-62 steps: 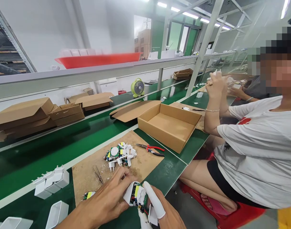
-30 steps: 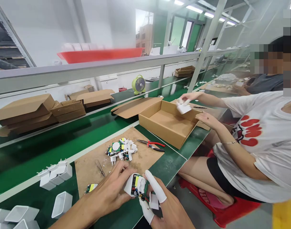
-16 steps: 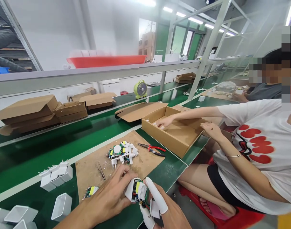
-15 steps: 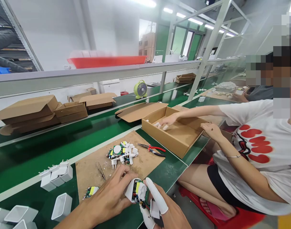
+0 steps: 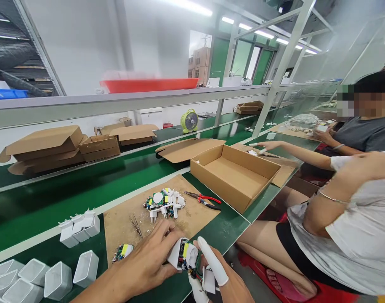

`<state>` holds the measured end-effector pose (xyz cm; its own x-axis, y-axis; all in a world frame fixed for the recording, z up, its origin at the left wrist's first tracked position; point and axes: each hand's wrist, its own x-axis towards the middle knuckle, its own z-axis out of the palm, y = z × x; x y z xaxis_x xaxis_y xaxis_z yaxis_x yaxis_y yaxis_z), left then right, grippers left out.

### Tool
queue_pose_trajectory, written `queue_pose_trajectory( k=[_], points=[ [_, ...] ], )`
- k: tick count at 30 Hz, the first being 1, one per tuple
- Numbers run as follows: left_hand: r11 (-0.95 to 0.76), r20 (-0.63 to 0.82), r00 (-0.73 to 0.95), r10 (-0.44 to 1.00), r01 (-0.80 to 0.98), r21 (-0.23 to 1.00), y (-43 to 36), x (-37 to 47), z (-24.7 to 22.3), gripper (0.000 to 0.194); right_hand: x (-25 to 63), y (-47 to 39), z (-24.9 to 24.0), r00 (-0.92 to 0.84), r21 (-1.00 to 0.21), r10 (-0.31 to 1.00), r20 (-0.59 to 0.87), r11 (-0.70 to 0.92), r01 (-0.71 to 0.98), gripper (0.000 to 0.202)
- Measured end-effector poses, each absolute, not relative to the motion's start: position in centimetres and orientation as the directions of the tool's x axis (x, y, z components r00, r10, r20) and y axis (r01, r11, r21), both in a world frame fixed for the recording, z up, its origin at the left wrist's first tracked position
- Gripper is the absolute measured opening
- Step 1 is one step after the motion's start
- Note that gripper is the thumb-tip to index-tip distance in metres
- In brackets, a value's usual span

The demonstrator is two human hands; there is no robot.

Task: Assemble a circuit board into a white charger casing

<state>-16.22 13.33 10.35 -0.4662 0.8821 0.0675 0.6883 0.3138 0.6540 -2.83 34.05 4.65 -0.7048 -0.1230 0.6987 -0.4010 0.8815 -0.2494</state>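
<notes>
White charger shell [image 5: 175, 257] with its board [image 5: 188, 260] showing sits pinched between left hand [image 5: 148, 263] and right hand [image 5: 222, 282]; pliers [image 5: 203, 199] lie at one o'clock.

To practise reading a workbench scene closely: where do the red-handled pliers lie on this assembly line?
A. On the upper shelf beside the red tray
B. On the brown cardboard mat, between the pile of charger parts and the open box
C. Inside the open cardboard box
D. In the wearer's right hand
B: the red-handled pliers lie flat on the brown cardboard mat, right of the pile of white charger parts and left of the open cardboard box.
</notes>
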Motion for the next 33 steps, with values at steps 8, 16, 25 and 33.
queue_pose_trajectory(
  k=[8,16,25,33],
  points=[
    [0.319,0.053,-0.463,0.885,0.683,0.657,13.5,-16.4,10.3,0.061,-2.7,34.0,5.1,-0.691,-0.263,-0.122,0.712,0.867,-0.424,0.074],
    [0.292,0.077,-0.45,0.89,0.692,0.66,13.5,-16.3,9.8,0.06,-3.1,33.7,5.7,-0.683,-0.269,-0.091,0.725,0.875,-0.402,0.071],
    [0.291,0.081,-0.452,0.888,0.69,0.663,13.5,-16.6,9.2,0.061,-3.1,33.3,6.5,-0.688,-0.292,-0.085,0.721,0.863,-0.412,0.077],
    [0.303,0.087,-0.467,0.88,0.692,0.655,13.4,-16.7,9.4,0.058,-3.0,33.4,6.5,-0.705,-0.293,-0.081,0.705,0.872,-0.393,0.077]
  ],
)
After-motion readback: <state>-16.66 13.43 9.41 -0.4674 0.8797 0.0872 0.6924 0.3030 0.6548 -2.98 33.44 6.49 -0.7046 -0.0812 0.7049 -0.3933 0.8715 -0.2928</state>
